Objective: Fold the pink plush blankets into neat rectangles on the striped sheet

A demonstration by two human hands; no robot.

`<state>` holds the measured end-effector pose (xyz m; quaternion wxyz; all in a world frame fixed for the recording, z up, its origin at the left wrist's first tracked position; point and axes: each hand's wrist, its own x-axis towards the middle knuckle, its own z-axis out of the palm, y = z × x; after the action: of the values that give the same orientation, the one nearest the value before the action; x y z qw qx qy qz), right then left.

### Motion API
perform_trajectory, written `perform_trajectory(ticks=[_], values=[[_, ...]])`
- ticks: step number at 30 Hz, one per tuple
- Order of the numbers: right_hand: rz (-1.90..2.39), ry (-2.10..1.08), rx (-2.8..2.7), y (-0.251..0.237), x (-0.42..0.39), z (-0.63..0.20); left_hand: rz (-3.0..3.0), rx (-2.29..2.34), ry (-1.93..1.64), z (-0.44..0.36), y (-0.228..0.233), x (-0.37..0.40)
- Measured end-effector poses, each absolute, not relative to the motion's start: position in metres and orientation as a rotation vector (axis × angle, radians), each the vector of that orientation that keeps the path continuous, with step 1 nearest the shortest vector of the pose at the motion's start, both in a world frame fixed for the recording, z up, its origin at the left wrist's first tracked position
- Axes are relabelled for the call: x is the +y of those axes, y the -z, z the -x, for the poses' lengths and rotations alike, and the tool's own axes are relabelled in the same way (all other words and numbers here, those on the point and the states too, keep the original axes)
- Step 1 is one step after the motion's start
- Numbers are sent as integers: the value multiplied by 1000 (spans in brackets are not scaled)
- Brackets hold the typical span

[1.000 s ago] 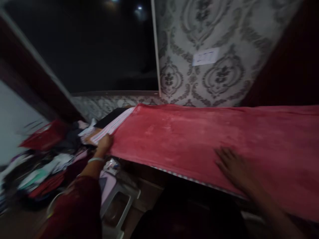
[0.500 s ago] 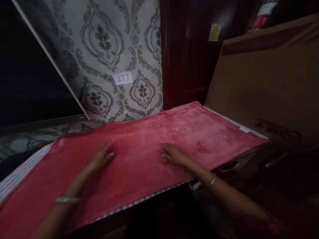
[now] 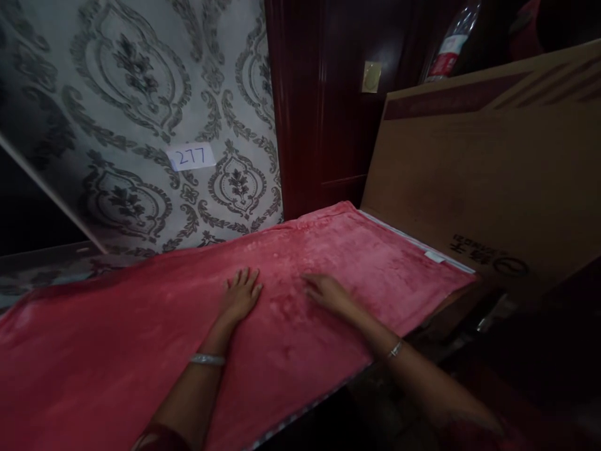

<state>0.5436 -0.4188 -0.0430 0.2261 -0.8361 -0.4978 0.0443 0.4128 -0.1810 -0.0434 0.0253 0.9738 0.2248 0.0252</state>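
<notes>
A red plush blanket [image 3: 141, 338] lies spread flat over a long surface, with a striped trim along its near and right edges. My left hand [image 3: 241, 294] rests palm down on the blanket near its middle, fingers spread. My right hand [image 3: 326, 291] lies flat on the blanket a little to the right, fingers pointing left. Both wrists wear a thin bracelet. Neither hand holds anything.
A wall with grey damask wallpaper [image 3: 141, 94] stands behind, bearing a small label reading 277 [image 3: 190, 156]. A dark red wooden door frame [image 3: 319, 113] is at centre back. A large cardboard box [image 3: 483, 169] leans at the right, a plastic bottle [image 3: 446, 50] behind it.
The view has swung right, away from the clothes pile. My left hand left the blanket's left end and slid right to lie flat near the right hand.
</notes>
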Motion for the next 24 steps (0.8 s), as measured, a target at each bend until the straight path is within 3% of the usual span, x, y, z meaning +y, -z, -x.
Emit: perform_trajectory(ticks=[3, 8, 17, 24], values=[[2424, -19, -1153, 29, -400, -588, -3008, 711, -60, -412, 41, -178], [2675, -120, -1077, 39, -383, -628, -3014, 724, -45, -415, 45, -174], [2571, -190, -1342, 53, -398, -651, -3051, 738, -49, -417, 50, -167], [2848, -83, -864, 43, -445, -748, -3069, 729, -32, -417, 55, -162]])
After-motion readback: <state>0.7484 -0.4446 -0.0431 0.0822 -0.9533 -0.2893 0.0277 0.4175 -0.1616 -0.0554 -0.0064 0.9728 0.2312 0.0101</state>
